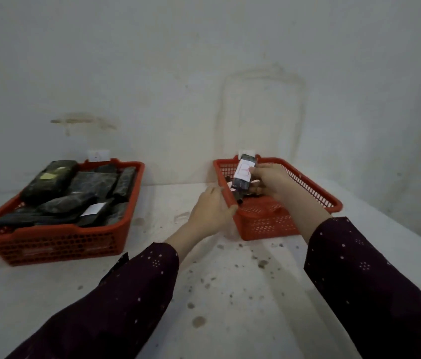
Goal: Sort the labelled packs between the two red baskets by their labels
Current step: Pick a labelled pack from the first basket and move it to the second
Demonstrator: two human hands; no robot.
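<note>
On the near table (230, 301), the left hand (210, 207) grips the rim of the right basket (269, 226). Above that basket the right hand (271, 181) pinches a dark pack (243, 183) upright. It looks light and its glossy wrap slippery, so it is best held by the narrow sides. Its white label (243, 172) bears a blurred red letter, perhaps B. Farther left, the left basket (56, 244) is full of packs.

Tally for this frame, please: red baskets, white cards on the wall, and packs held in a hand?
Red baskets: 2 (left basket, right basket)
White wall cards: 2
Packs in hand: 1, the pack held by the right hand
Total: 5
</note>
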